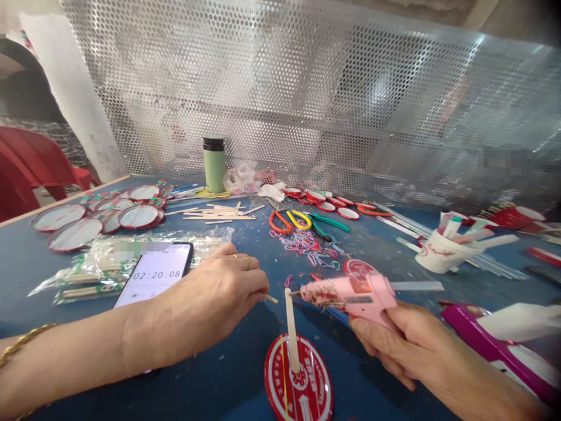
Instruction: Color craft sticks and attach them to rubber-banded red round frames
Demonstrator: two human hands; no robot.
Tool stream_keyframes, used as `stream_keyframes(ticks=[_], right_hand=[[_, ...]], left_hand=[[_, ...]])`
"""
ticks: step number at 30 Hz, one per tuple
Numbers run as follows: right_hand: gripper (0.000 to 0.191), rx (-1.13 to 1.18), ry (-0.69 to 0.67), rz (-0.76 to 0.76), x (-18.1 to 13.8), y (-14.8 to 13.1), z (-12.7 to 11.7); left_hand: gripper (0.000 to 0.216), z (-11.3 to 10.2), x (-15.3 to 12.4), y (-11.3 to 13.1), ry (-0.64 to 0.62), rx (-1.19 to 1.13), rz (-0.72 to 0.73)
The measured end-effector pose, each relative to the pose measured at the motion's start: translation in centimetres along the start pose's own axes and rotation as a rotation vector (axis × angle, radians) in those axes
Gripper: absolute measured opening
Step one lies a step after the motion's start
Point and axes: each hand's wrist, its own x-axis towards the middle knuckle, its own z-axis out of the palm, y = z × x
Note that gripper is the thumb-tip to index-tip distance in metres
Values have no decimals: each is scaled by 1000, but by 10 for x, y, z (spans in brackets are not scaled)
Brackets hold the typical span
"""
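My right hand [403, 345] is wrapped round the handle of a pink glue gun [350, 295], with a clear glue stick [418, 286] poking out of its back. The nozzle touches or nearly touches the upper end of a flat wooden stick [291, 333]. That stick's lower end lies on a round red lid [276, 374] with white print. A yellow strand crosses the lid. To the left of the nozzle, my left hand [228, 280] is closed in a pinch. A short wooden stick end [271, 299] shows at its fingertips; the rest is hidden by the fingers.
A phone [153, 269] with a timer lies beside my left forearm, near bagged sticks [96, 269]. Further back are loose wooden sticks [219, 213], pliers [302, 219], coloured plastic clips [307, 245] and a green tumbler [214, 166]. A paper cup [438, 254] of pens stands right.
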Motion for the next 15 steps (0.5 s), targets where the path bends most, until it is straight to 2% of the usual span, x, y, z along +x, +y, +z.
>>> stream_keyframes(ticks=[15], right_hand=[[65, 2, 30, -6, -2, -5, 1]], left_hand=[[24, 0, 0, 1, -10, 3, -6]])
